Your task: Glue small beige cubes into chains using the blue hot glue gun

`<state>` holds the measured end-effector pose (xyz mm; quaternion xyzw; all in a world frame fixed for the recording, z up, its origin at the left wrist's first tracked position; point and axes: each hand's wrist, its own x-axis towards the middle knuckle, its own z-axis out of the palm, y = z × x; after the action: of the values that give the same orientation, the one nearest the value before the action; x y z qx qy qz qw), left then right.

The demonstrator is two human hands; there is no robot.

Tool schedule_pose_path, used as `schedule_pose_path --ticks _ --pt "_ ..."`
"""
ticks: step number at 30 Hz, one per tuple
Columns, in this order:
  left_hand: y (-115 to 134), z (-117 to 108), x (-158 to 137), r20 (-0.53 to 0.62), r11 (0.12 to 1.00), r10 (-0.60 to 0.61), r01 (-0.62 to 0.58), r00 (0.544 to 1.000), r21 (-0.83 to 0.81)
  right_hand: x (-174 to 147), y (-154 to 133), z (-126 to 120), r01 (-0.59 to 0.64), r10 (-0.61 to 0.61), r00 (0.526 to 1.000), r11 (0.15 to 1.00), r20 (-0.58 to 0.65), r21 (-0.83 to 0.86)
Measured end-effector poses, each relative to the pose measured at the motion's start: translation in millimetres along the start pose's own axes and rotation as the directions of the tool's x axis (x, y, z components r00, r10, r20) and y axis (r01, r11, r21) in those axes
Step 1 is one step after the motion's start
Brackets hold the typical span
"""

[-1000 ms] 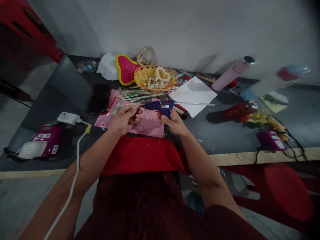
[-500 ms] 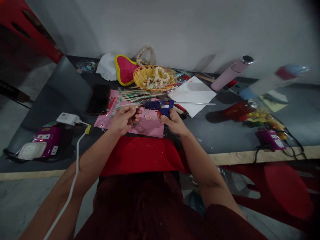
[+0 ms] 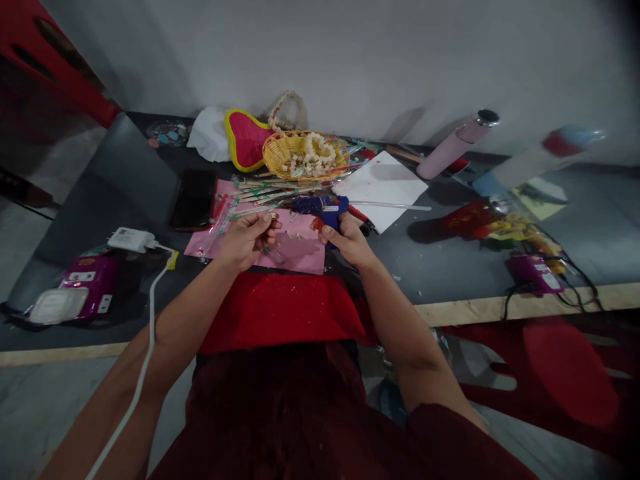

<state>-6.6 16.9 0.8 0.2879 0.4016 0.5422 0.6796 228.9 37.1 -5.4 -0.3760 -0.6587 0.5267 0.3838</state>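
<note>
My right hand (image 3: 345, 241) grips a blue glue gun (image 3: 320, 207) with a red trigger, its nozzle pointing left. My left hand (image 3: 247, 239) pinches a small pale piece at its fingertips, a short way from the nozzle. Both hands hover over a pink sheet (image 3: 295, 245) on the dark table (image 3: 440, 267). Thin green and red sticks (image 3: 260, 193) lie just beyond the hands. A red cloth (image 3: 280, 310) hangs over the table's near edge.
A yellow woven basket (image 3: 280, 157) with pale beads stands behind, beside a pink heart-shaped cushion (image 3: 245, 139). A black phone (image 3: 193, 199), white paper (image 3: 383, 187), a pink bottle (image 3: 453, 148), a white charger (image 3: 130, 239) with cable and purple power strips (image 3: 90, 287) lie around.
The glue gun's nozzle has drawn back to the right, away from the piece in my left hand. The view has shifted slightly.
</note>
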Motion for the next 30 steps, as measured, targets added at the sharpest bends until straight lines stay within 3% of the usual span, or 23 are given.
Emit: schedule_pose_path --ticks 3,5,8,13,16,18,20,22,24,25,27,29,30 --pt "-1.4 -3.3 1.5 0.010 1.000 0.005 -0.005 1.000 -0.010 1.1 -5.7 -14.3 0.018 -0.005 0.985 0.997 -0.173 0.069" --pt "-1.3 -4.0 1.8 0.010 1.000 0.007 -0.007 1.000 -0.012 1.5 -8.8 -34.3 -0.011 0.043 0.946 0.995 -0.321 0.103" --pt "-0.3 -2.9 1.0 -0.004 1.000 0.003 -0.003 1.000 -0.004 1.5 -10.6 -73.3 -0.129 0.187 0.856 0.980 -0.481 0.151" --pt "0.6 -1.1 -0.2 0.002 1.000 -0.004 0.004 1.000 -0.005 0.5 -0.8 -124.5 -0.418 0.347 0.642 0.906 -0.684 0.067" --pt "0.8 -2.1 1.2 -0.020 1.000 0.010 -0.010 1.000 -0.021 -3.8 4.3 -140.8 -0.548 0.340 0.613 0.833 -0.714 -0.074" --pt "1.0 -3.3 2.3 -0.035 0.999 0.019 -0.020 0.999 -0.028 -7.4 2.1 -147.1 -0.634 0.299 0.620 0.736 -0.725 -0.238" --pt "0.8 -4.3 2.8 -0.043 0.999 0.021 -0.022 0.999 -0.030 -9.2 -5.0 -146.2 -0.703 0.196 0.646 0.529 -0.738 -0.475" --pt "0.0 -5.1 2.8 -0.033 0.999 0.022 -0.023 0.999 -0.030 -7.6 -15.0 -133.4 -0.685 0.083 0.702 0.351 -0.707 -0.638" --pt "-1.2 -5.7 2.7 -0.016 0.999 0.023 -0.023 1.000 -0.030 -2.8 -24.2 -106.6 -0.580 0.022 0.784 0.381 -0.620 -0.720" --pt "-1.6 -5.9 2.8 -0.010 0.999 0.024 -0.024 1.000 -0.029 0.4 -27.4 -88.9 -0.437 -0.011 0.868 0.456 -0.496 -0.775" --pt "-2.1 -6.0 3.0 -0.012 0.999 0.027 -0.028 1.000 -0.029 7.0 -29.6 -50.5 -0.202 -0.037 0.960 0.596 -0.277 -0.777" --pt "-1.6 -5.7 3.3 -0.024 0.999 0.029 -0.030 0.999 -0.033 12.2 -26.1 -15.8 -0.040 -0.028 0.997 0.660 -0.078 -0.751" --pt "-1.2 -5.3 3.4 -0.028 0.999 0.029 -0.030 0.999 -0.038 13.9 -22.6 -2.3 -0.023 0.000 1.000 0.665 -0.030 -0.746"
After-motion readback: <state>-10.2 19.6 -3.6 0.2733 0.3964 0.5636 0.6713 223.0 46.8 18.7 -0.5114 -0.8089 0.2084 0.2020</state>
